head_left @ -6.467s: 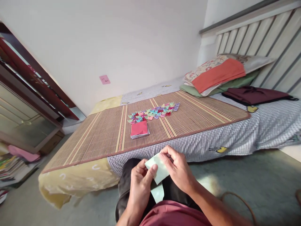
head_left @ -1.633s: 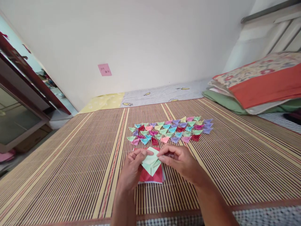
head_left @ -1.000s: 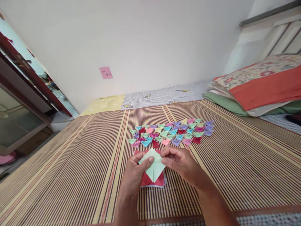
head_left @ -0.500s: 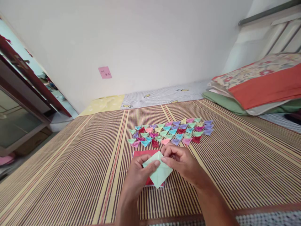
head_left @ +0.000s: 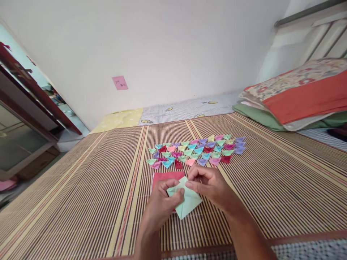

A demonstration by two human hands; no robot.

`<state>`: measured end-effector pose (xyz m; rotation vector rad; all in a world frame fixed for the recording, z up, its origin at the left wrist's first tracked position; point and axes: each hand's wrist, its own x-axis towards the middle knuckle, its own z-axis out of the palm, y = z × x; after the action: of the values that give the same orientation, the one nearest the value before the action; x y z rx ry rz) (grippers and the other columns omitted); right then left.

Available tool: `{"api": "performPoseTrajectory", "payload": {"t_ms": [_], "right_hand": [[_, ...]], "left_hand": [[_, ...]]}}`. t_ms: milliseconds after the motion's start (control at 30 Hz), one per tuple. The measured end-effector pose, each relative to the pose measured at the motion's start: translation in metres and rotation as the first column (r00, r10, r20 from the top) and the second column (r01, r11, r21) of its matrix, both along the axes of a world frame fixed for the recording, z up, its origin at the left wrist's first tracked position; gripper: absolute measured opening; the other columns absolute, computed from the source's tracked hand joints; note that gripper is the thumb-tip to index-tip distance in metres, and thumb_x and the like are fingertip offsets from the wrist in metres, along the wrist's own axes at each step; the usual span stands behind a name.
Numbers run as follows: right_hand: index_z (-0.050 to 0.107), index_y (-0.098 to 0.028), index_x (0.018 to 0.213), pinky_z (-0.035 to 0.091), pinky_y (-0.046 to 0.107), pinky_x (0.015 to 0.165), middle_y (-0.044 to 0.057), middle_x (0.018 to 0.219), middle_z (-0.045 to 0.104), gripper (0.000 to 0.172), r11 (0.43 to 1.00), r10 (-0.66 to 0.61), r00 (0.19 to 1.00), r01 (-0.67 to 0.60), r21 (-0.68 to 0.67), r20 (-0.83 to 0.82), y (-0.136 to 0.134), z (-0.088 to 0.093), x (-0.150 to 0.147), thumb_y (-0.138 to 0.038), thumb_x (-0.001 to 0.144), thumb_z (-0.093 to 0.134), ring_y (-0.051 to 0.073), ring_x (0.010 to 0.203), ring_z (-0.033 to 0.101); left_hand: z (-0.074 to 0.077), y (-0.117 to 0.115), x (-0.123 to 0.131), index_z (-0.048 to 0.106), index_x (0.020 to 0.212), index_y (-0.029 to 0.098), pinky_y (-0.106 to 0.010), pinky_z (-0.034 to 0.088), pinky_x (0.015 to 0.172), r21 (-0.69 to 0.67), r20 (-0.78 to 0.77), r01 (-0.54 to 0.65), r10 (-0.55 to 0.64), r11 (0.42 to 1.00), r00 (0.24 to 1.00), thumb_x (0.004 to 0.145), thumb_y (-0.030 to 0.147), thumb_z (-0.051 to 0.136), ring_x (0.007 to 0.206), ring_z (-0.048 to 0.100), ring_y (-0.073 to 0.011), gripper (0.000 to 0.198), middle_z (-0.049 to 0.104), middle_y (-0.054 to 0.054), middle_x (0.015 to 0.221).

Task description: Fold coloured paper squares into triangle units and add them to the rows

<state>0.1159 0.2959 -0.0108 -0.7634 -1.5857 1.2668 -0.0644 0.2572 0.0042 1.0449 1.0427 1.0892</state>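
A pale green folded paper [head_left: 187, 203] is pinched between both my hands just above the striped bamboo mat [head_left: 81, 187]. My left hand [head_left: 161, 207] grips its left side with thumb and fingers closed. My right hand [head_left: 207, 186] pinches its upper edge from the right. Under the paper lies a stack of square sheets with a red sheet on top [head_left: 166, 177]. Beyond it, several small folded paper pieces in many colours [head_left: 195, 151] lie in rows on the mat.
A stack of pillows, orange and floral over green [head_left: 298, 97], lies at the right. A white wall with a pink note [head_left: 119, 82] stands behind. A wooden cabinet with a mirror [head_left: 24, 119] is at the left. The mat's front edge [head_left: 298, 240] runs near me.
Earlier I held the green sheet over my lap away from the bed. Over the last second the paper has turned and sunk lower right, uncovering more of the red stack.
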Motion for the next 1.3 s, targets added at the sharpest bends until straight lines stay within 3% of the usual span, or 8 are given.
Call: {"api": "performPoseTrajectory", "payload": {"t_ms": [200,433,567,733,867,1067,1300], "right_hand": [[0.062,-0.019,0.071,0.035,0.026,0.056,-0.004,0.068,0.053,0.025,0.999,0.017,1.0,-0.018,-0.034,-0.026,-0.002,-0.001,0.001,-0.032,0.085,0.077,0.012,0.061,0.044],[0.058,-0.02,0.069,0.034,0.024,0.052,-0.004,0.065,0.051,0.027,0.998,0.008,1.0,-0.007,-0.068,0.009,-0.004,0.001,-0.001,-0.033,0.083,0.077,0.011,0.058,0.042],[0.063,-0.02,0.073,0.034,0.025,0.052,-0.004,0.064,0.052,0.021,0.999,0.026,0.999,-0.024,-0.049,0.041,-0.003,0.002,0.0,-0.033,0.084,0.076,0.012,0.058,0.043],[0.066,-0.021,0.073,0.044,0.029,0.066,0.001,0.079,0.06,0.017,0.996,-0.029,0.998,0.025,0.083,0.048,-0.002,0.004,0.0,-0.029,0.086,0.074,0.017,0.074,0.054],[0.069,-0.02,0.074,0.05,0.033,0.079,0.006,0.099,0.07,0.017,0.996,-0.057,0.997,0.053,0.068,0.058,-0.004,0.007,-0.001,-0.028,0.088,0.073,0.022,0.091,0.064],[0.067,-0.02,0.075,0.046,0.027,0.062,0.001,0.076,0.065,0.019,0.998,-0.059,0.998,0.059,-0.004,0.038,-0.012,0.013,-0.002,-0.031,0.091,0.071,0.016,0.07,0.058],[0.069,-0.02,0.076,0.047,0.027,0.059,0.001,0.072,0.066,0.019,0.986,-0.16,0.985,0.157,0.051,0.068,-0.016,0.018,-0.006,-0.032,0.091,0.072,0.016,0.066,0.057]], "left_hand": [[-0.002,-0.001,0.0,0.067,0.066,0.017,-0.019,0.037,0.044,-0.027,-0.042,-0.001,0.0,1.0,0.999,0.061,0.039,0.095,0.047,0.046,-0.0088,0.036,0.057,0.003,0.055],[-0.005,-0.002,-0.002,0.065,0.065,0.016,-0.02,0.03,0.046,0.095,-0.079,0.059,-0.051,0.994,0.996,0.076,0.044,0.086,0.048,0.037,-0.007,0.036,0.049,0.004,0.055],[-0.006,-0.001,-0.004,0.064,0.065,0.017,-0.02,0.03,0.047,0.108,-0.082,0.062,-0.054,0.992,0.995,0.075,0.042,0.086,0.049,0.036,-0.0075,0.035,0.048,0.004,0.056],[-0.007,0.0,-0.002,0.064,0.066,0.018,-0.021,0.031,0.046,0.103,-0.119,0.039,-0.027,0.994,0.993,0.075,0.041,0.086,0.048,0.038,-0.0084,0.033,0.049,0.004,0.056],[-0.007,-0.002,-0.001,0.062,0.067,0.019,-0.021,0.031,0.046,0.107,-0.152,0.051,-0.035,0.993,0.988,0.077,0.038,0.085,0.048,0.037,-0.0085,0.031,0.049,0.005,0.055],[0.0,-0.005,0.001,0.056,0.064,0.02,-0.02,0.032,0.045,0.13,-0.15,0.018,0.002,0.991,0.989,0.076,0.04,0.084,0.048,0.038,-0.0083,0.036,0.049,0.005,0.054],[0.0,-0.002,0.001,0.06,0.063,0.019,-0.02,0.042,0.047,0.171,-0.098,-0.137,0.155,0.976,0.983,0.069,0.04,0.091,0.05,0.05,-0.0102,0.038,0.058,0.003,0.057]]}}
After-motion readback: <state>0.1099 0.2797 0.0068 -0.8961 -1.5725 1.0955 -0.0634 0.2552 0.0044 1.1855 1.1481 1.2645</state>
